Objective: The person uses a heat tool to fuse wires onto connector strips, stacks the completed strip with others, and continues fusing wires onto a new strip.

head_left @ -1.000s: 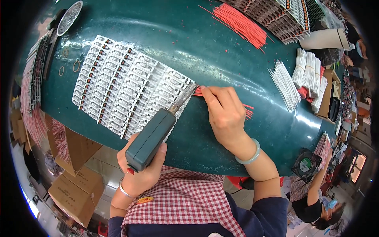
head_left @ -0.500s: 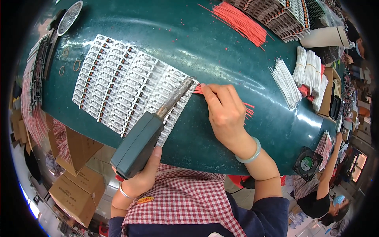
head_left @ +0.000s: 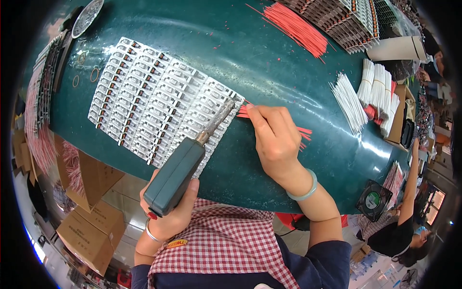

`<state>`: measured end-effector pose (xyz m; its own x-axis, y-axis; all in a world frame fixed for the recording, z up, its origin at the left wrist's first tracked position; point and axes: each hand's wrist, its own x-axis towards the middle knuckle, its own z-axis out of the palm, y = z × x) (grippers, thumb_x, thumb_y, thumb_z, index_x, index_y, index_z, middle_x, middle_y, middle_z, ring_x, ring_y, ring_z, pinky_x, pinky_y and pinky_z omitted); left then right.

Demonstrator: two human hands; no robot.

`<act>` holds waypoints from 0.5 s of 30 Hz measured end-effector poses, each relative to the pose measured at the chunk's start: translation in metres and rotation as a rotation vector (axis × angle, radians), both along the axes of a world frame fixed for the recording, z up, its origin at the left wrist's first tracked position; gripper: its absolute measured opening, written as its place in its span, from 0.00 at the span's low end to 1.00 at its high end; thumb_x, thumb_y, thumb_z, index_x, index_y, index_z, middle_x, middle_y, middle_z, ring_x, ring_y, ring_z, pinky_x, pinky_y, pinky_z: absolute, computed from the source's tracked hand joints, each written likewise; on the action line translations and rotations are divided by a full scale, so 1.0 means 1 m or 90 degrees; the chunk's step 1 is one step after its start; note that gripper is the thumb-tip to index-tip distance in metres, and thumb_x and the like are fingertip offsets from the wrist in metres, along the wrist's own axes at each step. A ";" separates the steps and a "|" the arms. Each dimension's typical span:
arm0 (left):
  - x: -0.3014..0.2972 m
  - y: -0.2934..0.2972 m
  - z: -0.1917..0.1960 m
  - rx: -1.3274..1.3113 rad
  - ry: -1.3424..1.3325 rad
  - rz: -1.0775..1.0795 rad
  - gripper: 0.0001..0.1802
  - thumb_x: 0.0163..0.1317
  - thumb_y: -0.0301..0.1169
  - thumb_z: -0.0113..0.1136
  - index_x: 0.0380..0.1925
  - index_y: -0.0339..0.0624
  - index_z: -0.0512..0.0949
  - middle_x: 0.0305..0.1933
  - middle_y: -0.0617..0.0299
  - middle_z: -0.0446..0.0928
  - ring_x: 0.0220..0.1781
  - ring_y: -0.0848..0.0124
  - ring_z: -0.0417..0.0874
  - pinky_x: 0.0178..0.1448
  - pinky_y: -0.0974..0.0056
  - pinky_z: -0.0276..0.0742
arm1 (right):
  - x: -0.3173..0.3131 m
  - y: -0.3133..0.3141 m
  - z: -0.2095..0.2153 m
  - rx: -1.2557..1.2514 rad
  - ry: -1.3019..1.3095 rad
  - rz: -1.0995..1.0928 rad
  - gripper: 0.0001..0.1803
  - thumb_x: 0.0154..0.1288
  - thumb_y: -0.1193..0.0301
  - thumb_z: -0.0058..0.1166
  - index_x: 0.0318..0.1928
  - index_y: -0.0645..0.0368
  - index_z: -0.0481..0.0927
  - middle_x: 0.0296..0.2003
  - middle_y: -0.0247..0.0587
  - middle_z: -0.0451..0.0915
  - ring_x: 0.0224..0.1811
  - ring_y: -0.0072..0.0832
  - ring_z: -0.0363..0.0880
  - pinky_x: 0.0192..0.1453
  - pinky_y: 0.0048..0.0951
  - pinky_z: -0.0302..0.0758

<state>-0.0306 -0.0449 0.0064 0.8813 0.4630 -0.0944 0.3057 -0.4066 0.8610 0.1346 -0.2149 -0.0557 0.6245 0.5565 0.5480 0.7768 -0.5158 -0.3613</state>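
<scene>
Left hand (head_left: pixel 173 209) round a dark green tool (head_left: pixel 175 176), right hand (head_left: pixel 276 139) pinching red wires (head_left: pixel 243 111)

The left hand is wrapped round the tool's boxy body from below, thumb up along its right side, the wrist coming in from the lower edge. From that grip the metal rod (head_left: pixel 216 123) slants up and right, its tip over the right-hand part of the panel of small white boards (head_left: pixel 159 106) — whether it touches, I cannot tell. The panel lies flat above the left hand's grip and to the left of the right hand's pinch.

The right hand is palm down, knuckles arched, with thumb and forefinger closed together on the red wires. Their near ends show just left of the pinch, at the panel's right edge; more red strands stick out beyond the right side of the hand. Its forearm, with a pale green bangle (head_left: pixel 306 189), rises from the lower right.

As for writing: below the pinch and to the left, a small yellow patch (head_left: pixel 176 244) on the checked apron (head_left: pixel 226 243) bears red lettering. The cardboard carton (head_left: pixel 89 238), lower left of the left hand's grip, carries printed lines too small to read. Lower right of the pinch, a black fan (head_left: pixel 374 200) has a green label with pale marks.
</scene>
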 end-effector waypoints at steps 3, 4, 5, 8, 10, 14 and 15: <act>0.003 0.001 0.000 0.000 -0.009 -0.023 0.12 0.54 0.21 0.69 0.40 0.33 0.83 0.35 0.56 0.81 0.30 0.69 0.82 0.35 0.68 0.77 | -0.001 0.001 -0.001 -0.010 0.015 0.005 0.16 0.46 0.86 0.63 0.40 0.67 0.83 0.33 0.43 0.80 0.31 0.34 0.78 0.32 0.31 0.76; 0.004 0.001 0.000 0.006 -0.023 -0.038 0.12 0.54 0.21 0.68 0.40 0.33 0.82 0.34 0.57 0.81 0.30 0.70 0.81 0.35 0.69 0.77 | -0.001 0.001 -0.001 -0.015 0.018 -0.001 0.15 0.47 0.85 0.63 0.40 0.67 0.83 0.33 0.43 0.80 0.32 0.34 0.78 0.32 0.31 0.76; 0.004 0.001 0.000 0.006 -0.023 -0.038 0.12 0.54 0.21 0.68 0.40 0.33 0.82 0.34 0.57 0.81 0.30 0.70 0.81 0.35 0.69 0.77 | -0.001 0.001 -0.001 -0.018 0.018 0.003 0.15 0.47 0.85 0.63 0.40 0.67 0.83 0.33 0.43 0.80 0.32 0.34 0.78 0.32 0.31 0.76; 0.004 0.000 -0.001 -0.006 -0.025 -0.037 0.12 0.54 0.20 0.68 0.39 0.33 0.82 0.35 0.57 0.80 0.30 0.70 0.81 0.34 0.69 0.76 | -0.002 0.001 -0.001 -0.023 0.022 0.006 0.15 0.47 0.85 0.63 0.39 0.67 0.83 0.33 0.43 0.81 0.32 0.34 0.78 0.32 0.31 0.77; 0.004 0.001 -0.001 -0.005 -0.020 -0.046 0.11 0.54 0.20 0.68 0.39 0.33 0.82 0.34 0.57 0.80 0.30 0.71 0.81 0.34 0.69 0.76 | -0.002 0.001 -0.001 -0.017 0.021 0.003 0.15 0.47 0.85 0.63 0.39 0.67 0.83 0.33 0.43 0.81 0.31 0.34 0.78 0.32 0.31 0.77; 0.005 0.001 -0.001 -0.012 -0.022 -0.042 0.11 0.54 0.20 0.68 0.38 0.33 0.82 0.33 0.58 0.79 0.28 0.71 0.80 0.33 0.69 0.75 | -0.002 0.002 -0.001 -0.012 0.017 0.018 0.14 0.47 0.85 0.63 0.39 0.67 0.83 0.32 0.43 0.80 0.31 0.34 0.78 0.32 0.31 0.77; 0.005 0.001 -0.001 -0.007 -0.016 -0.048 0.10 0.54 0.20 0.68 0.38 0.33 0.81 0.32 0.59 0.79 0.28 0.72 0.79 0.33 0.70 0.74 | -0.002 0.003 -0.001 -0.013 0.016 0.015 0.14 0.47 0.85 0.63 0.39 0.67 0.83 0.32 0.43 0.80 0.31 0.34 0.78 0.32 0.31 0.77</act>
